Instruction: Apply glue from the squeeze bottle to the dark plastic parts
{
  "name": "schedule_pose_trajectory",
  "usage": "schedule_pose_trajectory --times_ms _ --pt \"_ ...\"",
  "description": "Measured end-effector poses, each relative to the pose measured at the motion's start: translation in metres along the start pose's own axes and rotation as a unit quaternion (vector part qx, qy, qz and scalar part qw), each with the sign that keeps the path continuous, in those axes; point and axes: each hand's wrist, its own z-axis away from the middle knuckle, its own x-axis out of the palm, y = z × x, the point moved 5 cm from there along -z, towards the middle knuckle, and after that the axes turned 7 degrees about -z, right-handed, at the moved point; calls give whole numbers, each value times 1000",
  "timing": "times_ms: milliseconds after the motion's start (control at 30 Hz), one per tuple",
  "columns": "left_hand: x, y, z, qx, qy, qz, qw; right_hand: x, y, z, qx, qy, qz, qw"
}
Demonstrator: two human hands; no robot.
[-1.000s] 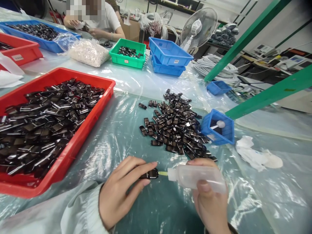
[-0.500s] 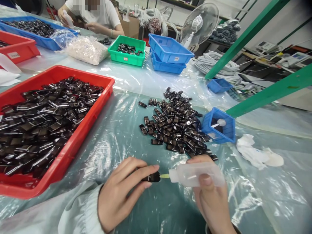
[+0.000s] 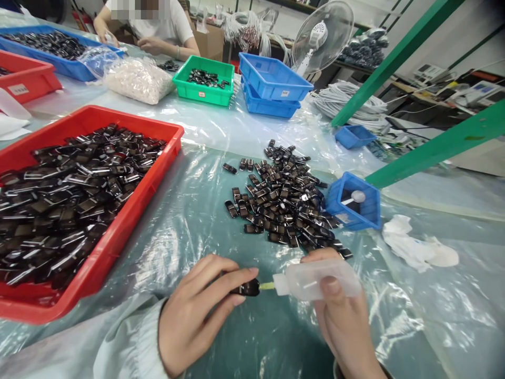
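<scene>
Between the fingers and thumb of my left hand (image 3: 201, 310) is a small glossy black plastic casing (image 3: 249, 287), its far end pointing right. My right hand (image 3: 343, 316) is wrapped round a translucent white squeeze bottle (image 3: 307, 280), tipped on its side. The bottle's thin yellowish nozzle tip (image 3: 267, 286) meets the right end of the casing; whether it enters the casing is too small to tell. Beyond both hands lies a loose pile of similar black casings (image 3: 284, 195) on the plastic-covered table (image 3: 197, 210).
A red tray (image 3: 130, 231) full of black casings stands at left. A small blue bin (image 3: 355, 210) and crumpled white tissue (image 3: 414, 245) lie right. Further back are a green tray (image 3: 205, 97), stacked blue trays (image 3: 272, 87), a green post (image 3: 434, 150) and a seated person (image 3: 165, 31).
Both hands keep nearly the same pose, with the nozzle still at the casing's end. The bottle's rear has shifted very slightly. Across the table, the other person's hand has lowered.
</scene>
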Motion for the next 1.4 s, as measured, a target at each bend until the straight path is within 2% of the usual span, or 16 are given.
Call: schedule_pose_trajectory --times_ms 233,367,467,533,667,767,833,867,900,1000,1033,1100,1200,1300,1333,1400 --pt "-3 -5 -1 -30 7 -13 999 7 5 -5 85 -26 -52 995" --pt "-19 -18 -7 -100 75 -46 991 9 7 -6 121 -40 0 992" --pt "-29 -25 -10 -124 124 -55 983 14 11 -6 122 -61 51 989" --pt "-31 -27 -11 -126 136 -56 981 18 16 -7 108 -68 62 990" --pt "-26 -25 -10 -106 118 -41 986 24 24 -6 72 -72 73 992" --pt "-23 -23 -8 -109 108 -20 988 17 19 1 -16 4 143 990" --pt "-23 -22 -7 -118 112 -5 987 15 9 10 -91 57 204 973" --pt "-24 -21 -7 -121 116 2 986 18 5 14 -121 47 233 964" --pt "-24 -21 -8 -120 118 6 986 26 3 19 -148 6 258 955" --pt "-24 -19 -8 -115 118 11 986 58 4 32 -206 -184 329 903" --pt "-24 -19 -8 -113 118 12 986 67 6 35 -220 -221 357 880" --pt "-24 -18 -7 -108 124 12 986 80 10 35 -237 -242 420 842" --pt "-24 -17 -6 -102 129 10 986 89 17 32 -241 -232 487 807" --pt "-24 -16 -5 -98 127 10 987 91 18 30 -247 -221 500 800" --pt "-24 -16 -5 -96 127 11 987 90 16 30 -248 -221 486 809" --pt "-24 -15 -5 -90 124 18 988 87 10 29 -228 -220 418 851"
